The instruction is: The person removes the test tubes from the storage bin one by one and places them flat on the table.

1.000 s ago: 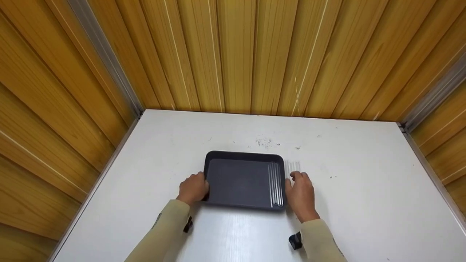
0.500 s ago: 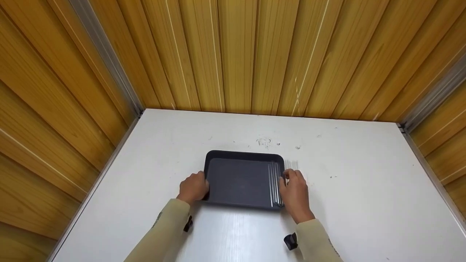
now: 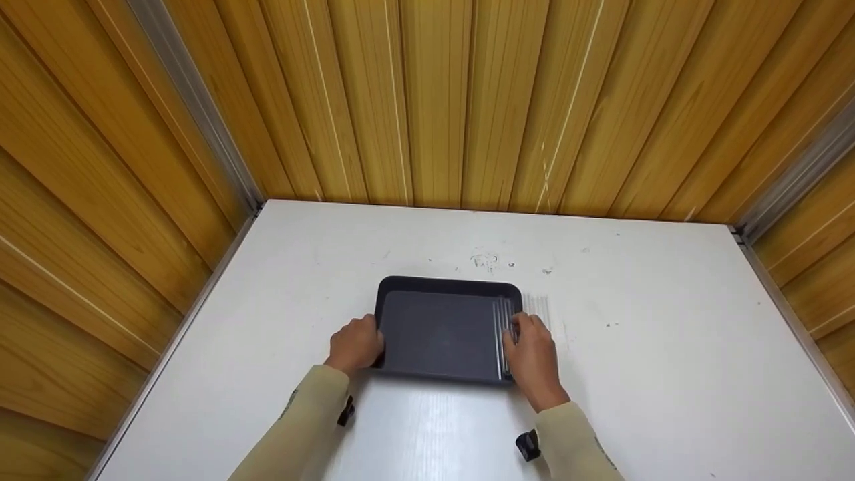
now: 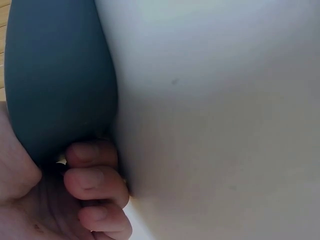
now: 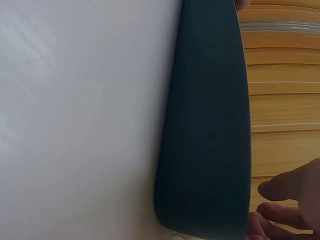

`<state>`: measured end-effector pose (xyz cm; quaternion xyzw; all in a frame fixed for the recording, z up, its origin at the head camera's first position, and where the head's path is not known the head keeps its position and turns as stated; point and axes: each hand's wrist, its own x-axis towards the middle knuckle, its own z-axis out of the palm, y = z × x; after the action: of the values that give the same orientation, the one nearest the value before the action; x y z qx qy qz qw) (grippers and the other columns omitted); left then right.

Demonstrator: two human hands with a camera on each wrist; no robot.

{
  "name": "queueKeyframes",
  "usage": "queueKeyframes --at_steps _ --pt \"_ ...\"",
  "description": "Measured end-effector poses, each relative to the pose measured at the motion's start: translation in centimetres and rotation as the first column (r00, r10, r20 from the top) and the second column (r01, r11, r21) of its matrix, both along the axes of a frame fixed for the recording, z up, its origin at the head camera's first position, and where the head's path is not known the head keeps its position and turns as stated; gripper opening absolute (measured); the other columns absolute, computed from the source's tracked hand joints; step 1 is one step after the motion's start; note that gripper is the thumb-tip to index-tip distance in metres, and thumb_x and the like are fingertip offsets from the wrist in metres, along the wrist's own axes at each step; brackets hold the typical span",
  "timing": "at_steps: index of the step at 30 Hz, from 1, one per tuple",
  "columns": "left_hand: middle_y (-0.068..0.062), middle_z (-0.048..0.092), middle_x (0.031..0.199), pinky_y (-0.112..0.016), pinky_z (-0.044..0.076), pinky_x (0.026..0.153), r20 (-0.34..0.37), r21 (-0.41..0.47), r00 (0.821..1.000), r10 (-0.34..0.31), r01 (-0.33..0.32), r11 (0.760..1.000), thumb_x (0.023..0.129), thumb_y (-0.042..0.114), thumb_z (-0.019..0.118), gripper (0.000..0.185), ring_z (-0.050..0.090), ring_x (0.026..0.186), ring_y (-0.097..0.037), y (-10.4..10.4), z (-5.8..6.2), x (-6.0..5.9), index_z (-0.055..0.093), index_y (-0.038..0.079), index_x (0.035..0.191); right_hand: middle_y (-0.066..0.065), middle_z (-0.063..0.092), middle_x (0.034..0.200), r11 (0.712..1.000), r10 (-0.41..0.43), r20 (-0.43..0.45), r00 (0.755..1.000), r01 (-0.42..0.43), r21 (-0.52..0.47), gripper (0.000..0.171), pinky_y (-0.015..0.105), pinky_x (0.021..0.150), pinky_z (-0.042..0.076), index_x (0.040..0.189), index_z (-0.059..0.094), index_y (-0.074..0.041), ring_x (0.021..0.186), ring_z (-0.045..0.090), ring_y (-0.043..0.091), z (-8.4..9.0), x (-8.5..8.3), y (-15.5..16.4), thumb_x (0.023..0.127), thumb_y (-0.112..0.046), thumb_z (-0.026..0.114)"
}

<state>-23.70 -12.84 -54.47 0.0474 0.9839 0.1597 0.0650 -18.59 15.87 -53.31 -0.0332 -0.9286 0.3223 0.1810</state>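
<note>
2 hands on it right now: your left hand [image 3: 355,345] has its fingers [image 4: 90,172] curled under the left rim of the dark tray [image 3: 434,331], gripping it. Your right hand [image 3: 531,351] sits over the right edge, on the clear rods [image 3: 502,334] lying in the tray, but I can't tell if it's pinching any. The tray sits mid white table [image 3: 668,374], more rods [image 3: 538,307] just beside it. The tray looks stiff, light and slick, so hold both short rims. Those rods probably roll.
</note>
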Motion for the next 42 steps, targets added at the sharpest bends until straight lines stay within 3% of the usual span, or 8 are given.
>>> queueKeyframes --at_steps 12,18,24,33,42 --pt "-0.017 0.066 0.085 -0.047 0.051 0.064 0.02 -0.009 1.0 0.006 -0.006 1.0 0.094 0.019 0.052 0.022 0.066 0.076 -0.033 0.1 0.1 -0.1 0.06 0.0 0.097 0.018 0.066 0.096 0.996 0.055 0.023 0.998 -0.057 0.067 0.023 0.046 0.075 0.053 0.104 0.066 0.005 0.089 0.067 0.035 0.2 0.2 -0.4 0.082 -0.003 0.071" --pt "-0.017 0.066 0.084 -0.047 0.05 0.064 0.018 -0.003 1.0 0.01 -0.01 1.0 0.093 0.019 0.051 0.021 0.066 0.075 -0.032 0.0 -0.1 0.0 0.06 0.0 0.095 0.016 0.065 0.089 0.991 0.06 0.021 0.998 -0.062 0.115 0.019 0.045 0.068 0.053 0.099 0.068 0.002 0.081 0.067 0.034 0.1 0.2 -0.7 0.081 -0.002 0.072" --pt "-0.018 0.066 0.085 -0.047 0.051 0.065 0.016 -0.002 1.0 0.007 -0.007 1.0 0.093 0.019 0.05 0.022 0.065 0.075 -0.031 0.1 0.1 -0.1 0.06 0.0 0.097 0.02 0.066 0.093 0.986 0.052 0.028 0.998 -0.056 0.16 0.021 0.045 0.07 0.054 0.102 0.068 0.005 0.083 0.068 0.036 0.3 -0.1 -1.0 0.081 0.0 0.071" --pt "-0.016 0.066 0.083 -0.047 0.05 0.063 0.012 0.002 1.0 0.009 -0.009 1.0 0.093 0.019 0.051 0.021 0.066 0.074 -0.031 -0.1 0.0 0.0 0.06 0.001 0.095 0.024 0.065 0.086 0.95 0.097 0.012 0.995 -0.096 0.296 0.018 0.041 0.06 0.055 0.095 0.067 0.008 0.075 0.068 0.035 -0.5 -0.5 -1.4 0.077 0.007 0.071" --pt "-0.017 0.066 0.083 -0.047 0.051 0.062 -0.009 0.012 1.0 0.008 -0.008 1.0 0.093 0.019 0.052 0.02 0.066 0.074 -0.032 -0.1 0.0 0.0 0.061 0.001 0.095 0.024 0.064 0.08 0.932 0.121 0.024 0.992 -0.122 0.342 0.007 0.043 0.055 0.053 0.087 0.067 0.008 0.07 0.066 0.036 -0.5 -0.9 -1.4 0.081 0.009 0.063"
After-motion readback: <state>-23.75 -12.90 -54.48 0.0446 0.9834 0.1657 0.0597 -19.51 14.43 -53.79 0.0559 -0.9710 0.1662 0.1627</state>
